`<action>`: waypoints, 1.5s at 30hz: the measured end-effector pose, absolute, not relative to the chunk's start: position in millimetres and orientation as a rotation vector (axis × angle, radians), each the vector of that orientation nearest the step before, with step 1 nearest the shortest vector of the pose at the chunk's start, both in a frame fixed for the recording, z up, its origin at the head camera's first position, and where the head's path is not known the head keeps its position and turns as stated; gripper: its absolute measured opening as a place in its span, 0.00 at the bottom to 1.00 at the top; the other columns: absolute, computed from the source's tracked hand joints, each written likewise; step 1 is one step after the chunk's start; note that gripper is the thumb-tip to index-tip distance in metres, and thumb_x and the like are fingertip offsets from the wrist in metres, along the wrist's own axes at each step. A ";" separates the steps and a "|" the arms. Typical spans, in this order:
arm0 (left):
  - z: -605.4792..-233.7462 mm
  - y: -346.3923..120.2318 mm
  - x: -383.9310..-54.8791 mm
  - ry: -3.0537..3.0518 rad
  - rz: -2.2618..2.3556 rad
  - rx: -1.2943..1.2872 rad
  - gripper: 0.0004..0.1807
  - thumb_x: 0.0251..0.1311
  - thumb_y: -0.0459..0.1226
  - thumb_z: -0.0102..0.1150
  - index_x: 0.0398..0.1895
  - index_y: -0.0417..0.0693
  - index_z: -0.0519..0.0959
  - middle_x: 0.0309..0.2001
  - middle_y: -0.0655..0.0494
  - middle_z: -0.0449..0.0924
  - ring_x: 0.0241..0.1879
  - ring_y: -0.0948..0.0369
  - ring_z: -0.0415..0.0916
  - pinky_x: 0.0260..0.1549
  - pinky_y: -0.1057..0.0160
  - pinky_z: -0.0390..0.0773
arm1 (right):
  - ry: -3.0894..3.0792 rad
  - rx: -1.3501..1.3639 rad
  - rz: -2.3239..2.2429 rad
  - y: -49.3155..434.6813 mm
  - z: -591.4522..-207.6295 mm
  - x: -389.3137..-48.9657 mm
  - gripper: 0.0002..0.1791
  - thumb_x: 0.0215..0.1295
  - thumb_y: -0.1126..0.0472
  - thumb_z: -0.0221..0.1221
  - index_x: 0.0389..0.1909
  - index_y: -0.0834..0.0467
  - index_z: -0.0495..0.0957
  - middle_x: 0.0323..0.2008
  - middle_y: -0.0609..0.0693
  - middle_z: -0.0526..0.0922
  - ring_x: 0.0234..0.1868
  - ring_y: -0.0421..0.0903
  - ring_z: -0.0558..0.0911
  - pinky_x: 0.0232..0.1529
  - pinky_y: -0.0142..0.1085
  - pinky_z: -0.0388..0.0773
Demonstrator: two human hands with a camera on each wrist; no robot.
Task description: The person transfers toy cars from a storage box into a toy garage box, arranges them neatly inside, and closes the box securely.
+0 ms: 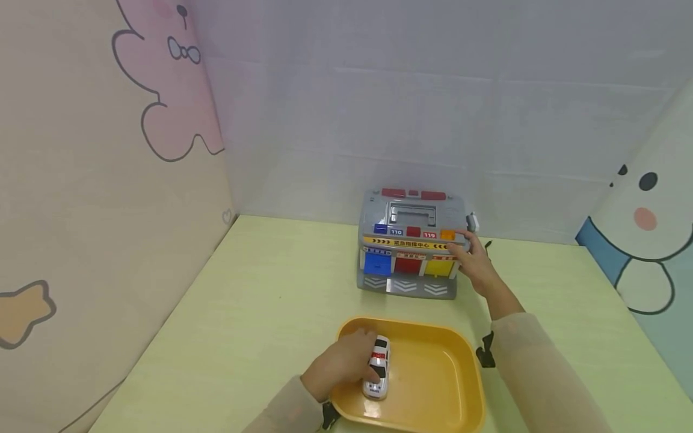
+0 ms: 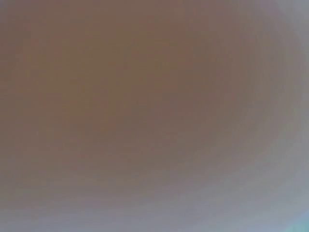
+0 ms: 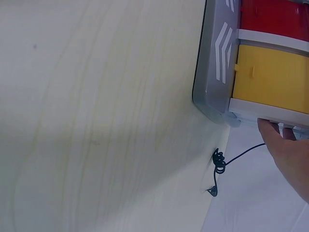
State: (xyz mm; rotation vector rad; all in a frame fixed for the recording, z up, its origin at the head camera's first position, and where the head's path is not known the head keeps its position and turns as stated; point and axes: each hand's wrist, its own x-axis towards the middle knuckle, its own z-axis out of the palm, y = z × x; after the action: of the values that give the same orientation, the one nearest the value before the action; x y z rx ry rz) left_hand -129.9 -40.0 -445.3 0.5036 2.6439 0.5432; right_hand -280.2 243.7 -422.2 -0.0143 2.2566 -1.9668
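Note:
In the head view, a white toy police car [image 1: 376,385] with a red stripe lies in the left part of a yellow tray [image 1: 433,337]. My left hand [image 1: 343,361] holds the car from its left side, thumb near its front end. Behind the tray stands a grey toy garage [image 1: 373,210] with a blue door [image 1: 377,264], a red door [image 1: 408,265] and a yellow door [image 1: 440,267]. My right hand [image 1: 476,264] grips the garage's upper right front corner; in the right wrist view that hand [image 3: 292,162] is partly cut off. The left wrist view is only a blur.
Tray and garage share a pale yellow-green table [image 1: 260,288]. A white wall cloth [image 1: 346,120] hangs close behind the garage. To the garage's right, a coiled dark cord [image 3: 218,162] lies near the table's back edge. Printed panels [image 1: 108,180] flank the table.

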 end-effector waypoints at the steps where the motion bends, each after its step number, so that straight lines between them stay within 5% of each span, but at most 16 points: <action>1: -444.9 -39.6 -129.6 2.643 0.539 0.507 0.40 0.43 0.45 0.80 0.59 0.39 0.71 0.41 0.53 0.71 0.36 0.61 0.71 0.42 0.62 0.77 | 2.253 -0.014 -1.970 243.9 -422.4 -280.3 0.38 0.74 0.48 0.52 0.75 0.54 0.43 0.71 0.66 0.52 0.67 0.62 0.57 0.67 0.61 0.48; 23: -448.7 -40.0 -123.2 2.504 0.782 0.494 0.42 0.51 0.38 0.75 0.67 0.47 0.62 0.44 0.52 0.71 0.38 0.61 0.69 0.43 0.63 0.74 | 2.260 0.001 -1.966 243.8 -424.6 -280.1 0.37 0.74 0.49 0.51 0.75 0.51 0.44 0.70 0.66 0.54 0.66 0.62 0.59 0.67 0.61 0.48; 45: -446.7 -45.1 -125.7 2.435 0.939 0.565 0.40 0.50 0.36 0.74 0.66 0.46 0.64 0.39 0.59 0.74 0.35 0.65 0.70 0.38 0.68 0.74 | 2.261 0.002 -1.984 243.7 -423.7 -281.4 0.37 0.74 0.49 0.51 0.75 0.54 0.45 0.69 0.66 0.56 0.63 0.59 0.62 0.67 0.58 0.53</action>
State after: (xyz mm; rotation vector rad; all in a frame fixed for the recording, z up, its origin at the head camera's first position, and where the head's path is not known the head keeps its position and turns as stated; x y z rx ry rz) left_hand -125.7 -45.1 -446.7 0.5650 2.4355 0.9390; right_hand -281.4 243.7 -423.7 0.0023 2.2607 -1.9837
